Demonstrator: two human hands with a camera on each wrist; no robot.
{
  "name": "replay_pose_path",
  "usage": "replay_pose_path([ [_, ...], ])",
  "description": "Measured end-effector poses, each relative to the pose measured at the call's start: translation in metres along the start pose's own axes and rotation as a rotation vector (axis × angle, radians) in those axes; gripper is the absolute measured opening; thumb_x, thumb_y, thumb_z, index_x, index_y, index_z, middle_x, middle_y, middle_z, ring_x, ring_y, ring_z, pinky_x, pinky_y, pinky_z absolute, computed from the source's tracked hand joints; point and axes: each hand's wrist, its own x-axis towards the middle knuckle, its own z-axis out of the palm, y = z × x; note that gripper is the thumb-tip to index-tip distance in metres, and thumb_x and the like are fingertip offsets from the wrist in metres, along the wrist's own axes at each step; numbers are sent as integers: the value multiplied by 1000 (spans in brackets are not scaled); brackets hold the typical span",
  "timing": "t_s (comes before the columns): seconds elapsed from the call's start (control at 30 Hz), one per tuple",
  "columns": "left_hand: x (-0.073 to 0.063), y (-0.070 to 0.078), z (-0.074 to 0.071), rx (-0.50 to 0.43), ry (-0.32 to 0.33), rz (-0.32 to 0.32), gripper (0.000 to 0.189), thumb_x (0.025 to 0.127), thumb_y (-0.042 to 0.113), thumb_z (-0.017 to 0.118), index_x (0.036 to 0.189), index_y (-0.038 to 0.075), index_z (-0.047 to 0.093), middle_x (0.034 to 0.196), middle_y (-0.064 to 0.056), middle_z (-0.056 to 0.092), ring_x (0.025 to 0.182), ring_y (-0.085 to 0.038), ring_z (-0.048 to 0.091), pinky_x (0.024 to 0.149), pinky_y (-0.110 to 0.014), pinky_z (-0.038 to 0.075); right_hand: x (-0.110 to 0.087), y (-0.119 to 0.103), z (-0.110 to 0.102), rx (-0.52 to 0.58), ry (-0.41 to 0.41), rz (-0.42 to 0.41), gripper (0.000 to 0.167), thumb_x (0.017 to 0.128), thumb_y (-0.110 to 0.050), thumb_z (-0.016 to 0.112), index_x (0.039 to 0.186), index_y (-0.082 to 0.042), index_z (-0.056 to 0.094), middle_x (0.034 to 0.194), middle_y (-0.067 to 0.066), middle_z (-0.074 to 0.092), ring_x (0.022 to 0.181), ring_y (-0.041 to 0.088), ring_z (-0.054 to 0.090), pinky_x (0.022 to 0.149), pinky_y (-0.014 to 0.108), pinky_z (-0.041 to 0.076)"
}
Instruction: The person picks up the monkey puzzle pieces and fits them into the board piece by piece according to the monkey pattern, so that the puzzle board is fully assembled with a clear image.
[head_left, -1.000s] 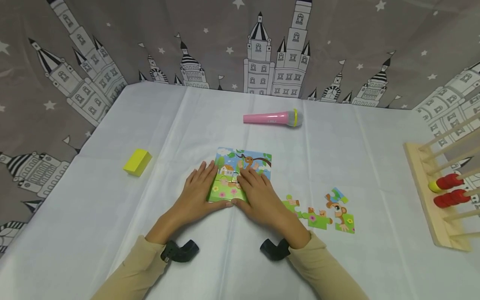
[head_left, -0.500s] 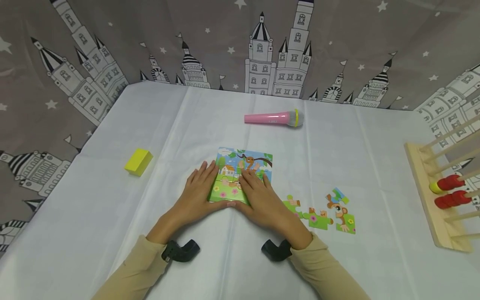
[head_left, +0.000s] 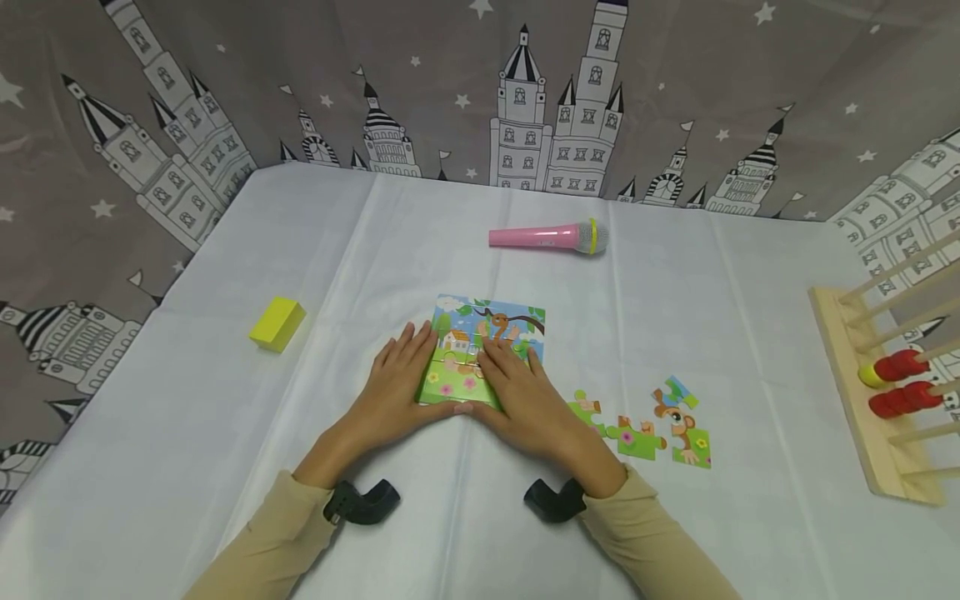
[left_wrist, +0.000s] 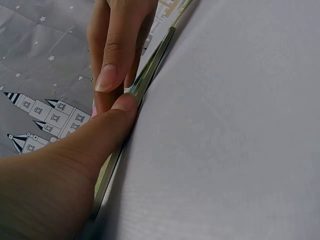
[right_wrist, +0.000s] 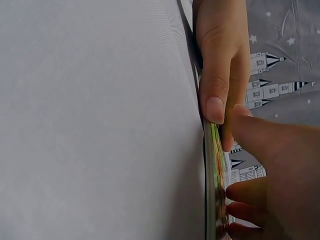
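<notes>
A square jigsaw puzzle point(head_left: 467, 385), showing a house, flowers and a branch, lies at the middle of the white table. My left hand point(head_left: 393, 383) rests along its left side, fingers straight, with the thumb point(left_wrist: 117, 117) against the near edge. The right hand point(head_left: 521, 400) lies over the puzzle's right part, straight fingers touching its surface and hiding that area. Both thumbs meet at the near edge. Close to the right hand are loose puzzle pieces point(head_left: 636, 440), some joined, bearing parts of a monkey and grass.
Beyond the puzzle lies a pink toy microphone point(head_left: 536, 237). A yellow block point(head_left: 277, 324) sits to the left. At the far right stands a wooden rack point(head_left: 877, 417) with rods and red and yellow beads. A grey castle-print cloth point(head_left: 435, 92) hangs behind the white table point(head_left: 360, 250).
The head view has shifted very slightly. Both hands stay on the puzzle in nearly the same pose, with the right thumb moved a touch to the left thumb's tip.
</notes>
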Motion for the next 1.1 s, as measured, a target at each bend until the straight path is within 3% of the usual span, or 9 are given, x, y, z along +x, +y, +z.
replay_pose_path([
  [0.3, 1, 2, 1, 6, 2, 7, 101, 74, 59, 63, 144, 1, 19, 153, -13, 13, 142, -31, 3, 113, -49, 6, 1, 7, -7, 14, 124, -27, 58, 89, -42, 53, 133, -5, 45, 140, 9, 42, 132, 22, 36, 110, 45, 25],
  [0.5, 0, 2, -1, 3, -2, 0, 101, 73, 58, 63, 144, 2, 18, 153, -12, 12, 142, -31, 3, 113, -49, 6, -2, 17, -20, 29, 218, -22, 37, 87, -34, 58, 111, -6, 62, 114, 7, 62, 110, 24, 55, 98, 43, 39],
  [0.67, -2, 2, -2, -1, -3, -6, 102, 73, 58, 64, 144, 2, 17, 153, -12, 11, 142, -31, 2, 113, -50, 6, -13, 32, -34, 91, 243, 72, 31, 86, -33, 60, 103, -7, 65, 106, 6, 64, 105, 24, 57, 93, 45, 41],
  [0.87, -2, 1, 0, -20, -4, -14, 102, 73, 57, 65, 144, 2, 17, 153, -12, 11, 142, -31, 1, 113, -50, 5, -35, 70, -53, 200, 234, 215, 25, 88, -29, 58, 98, -8, 65, 94, 5, 65, 87, 19, 58, 77, 34, 47],
  [1.1, -1, 1, 0, -35, -5, -9, 102, 73, 57, 65, 144, 2, 17, 153, -13, 10, 142, -31, 1, 112, -50, 4, -70, 118, -74, 198, 256, 391, 35, 91, -38, 51, 95, -5, 62, 82, 10, 62, 68, 17, 53, 58, 27, 42],
])
